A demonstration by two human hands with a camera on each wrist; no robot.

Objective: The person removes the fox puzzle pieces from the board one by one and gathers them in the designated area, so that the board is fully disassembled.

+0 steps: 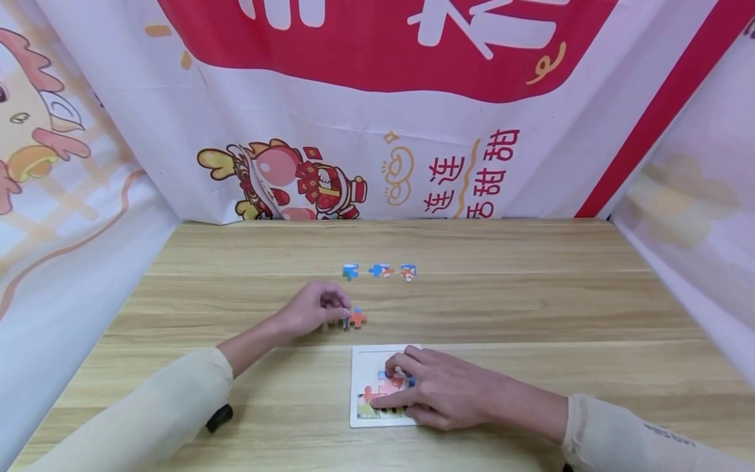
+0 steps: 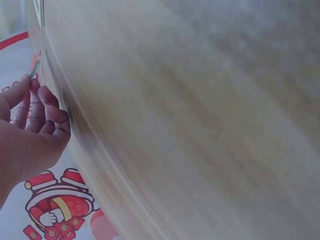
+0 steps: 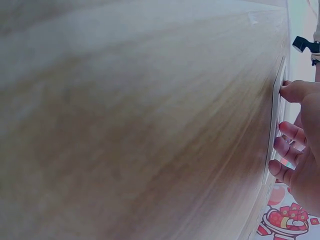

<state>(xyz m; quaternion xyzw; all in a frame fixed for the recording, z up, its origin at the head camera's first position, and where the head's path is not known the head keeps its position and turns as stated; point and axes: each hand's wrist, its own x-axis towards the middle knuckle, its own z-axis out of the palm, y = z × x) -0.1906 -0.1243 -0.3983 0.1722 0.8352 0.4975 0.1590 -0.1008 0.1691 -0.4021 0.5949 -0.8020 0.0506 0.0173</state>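
My left hand (image 1: pixel 315 308) pinches a small jigsaw piece (image 1: pixel 346 322) between thumb and fingertip, just above the table. Right beside it is an orange jigsaw piece (image 1: pixel 358 318); whether the two touch I cannot tell. In the left wrist view the pinched piece (image 2: pixel 34 70) shows edge-on at the fingertips. My right hand (image 1: pixel 445 390) rests on a white puzzle tray (image 1: pixel 361 367), fingers spread over the joined pieces (image 1: pixel 389 385) and covering its right part. The right wrist view shows the thumb and fingertips touching the tray (image 3: pixel 274 110) from above.
Three loose jigsaw pieces lie in a row farther back: a blue-green one (image 1: pixel 350 271), a blue one with an orange figure (image 1: pixel 380 270) and another with a fox-like face (image 1: pixel 408 272). A printed cloth (image 1: pixel 354 111) stands behind the wooden table (image 1: pixel 501 295).
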